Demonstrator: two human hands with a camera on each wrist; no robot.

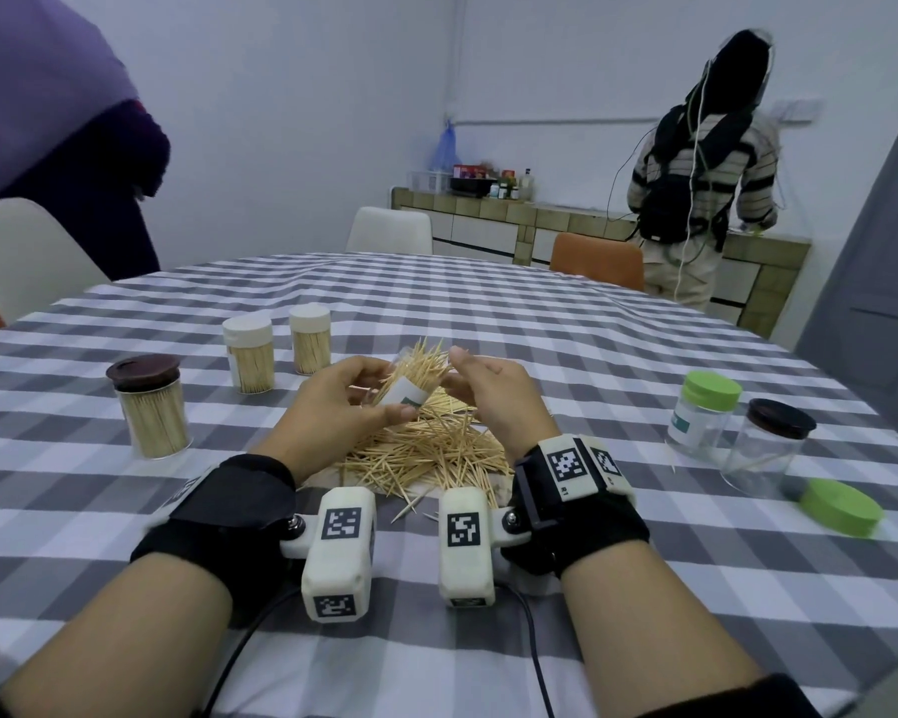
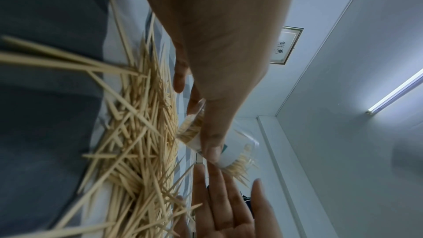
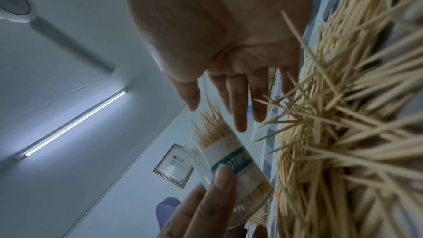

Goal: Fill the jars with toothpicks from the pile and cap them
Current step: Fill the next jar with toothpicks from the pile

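Holding the clear labelled jar (image 1: 404, 393) tilted above the toothpick pile (image 1: 426, 448), the left hand (image 1: 333, 406) has its fingers and thumb curled round the jar's body, mouth pointing up and away toward the far side of the tabletop (image 1: 540, 329). A fan of toothpicks (image 1: 421, 362) bristles out of that mouth, splayed rather than seated. The right hand (image 1: 493, 396) hangs just beside the mouth on the jar's right, fingers straight and relaxed, gripping nothing; its fingertips (image 3: 240, 120) sit level with the protruding tips, so it is the nearer hand for pressing them in along the jar's long axis. Three capped, filled jars (image 1: 250, 355) stand to the left, well apart. To the right stand a green-lidded jar (image 1: 701, 412) and a dark-lidded jar (image 1: 768, 448), nearly empty, with a loose green lid (image 1: 841, 507) lying near them. Nothing stands between the hands; the splayed sticks themselves look likeliest to catch or spill.
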